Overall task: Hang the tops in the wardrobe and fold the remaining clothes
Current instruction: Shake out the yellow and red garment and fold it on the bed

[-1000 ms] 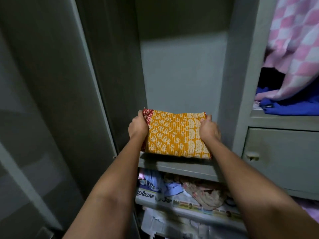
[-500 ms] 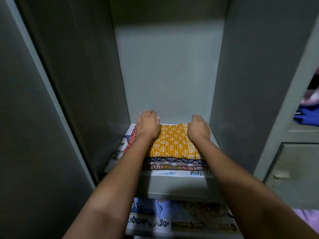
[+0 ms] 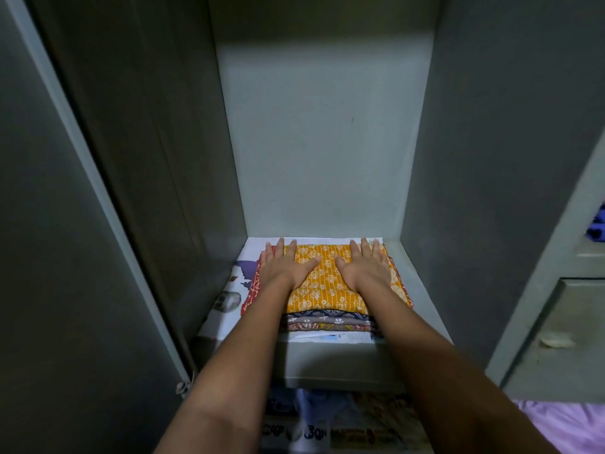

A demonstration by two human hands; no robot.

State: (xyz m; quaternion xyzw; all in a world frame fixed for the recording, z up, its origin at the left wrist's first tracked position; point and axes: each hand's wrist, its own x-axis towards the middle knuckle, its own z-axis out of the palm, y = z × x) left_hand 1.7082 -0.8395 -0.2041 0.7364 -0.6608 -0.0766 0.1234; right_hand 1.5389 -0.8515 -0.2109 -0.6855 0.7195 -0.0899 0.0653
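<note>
Folded orange printed garment point(image 3: 327, 283) is pressed flat by left hand point(image 3: 284, 267) and right hand point(image 3: 366, 270). Fingers spread, straight. Garment is stacked atop folded clothes point(image 3: 327, 321) on newspaper-lined wardrobe shelf point(image 3: 422, 299).

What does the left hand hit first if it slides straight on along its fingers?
The left hand lies flat on the orange folded cloth, fingers pointing into the shelf. Straight on it would cross the newspaper liner, then probably meet the wardrobe's back wall; nothing else shows between, though depth is unclear.
</note>
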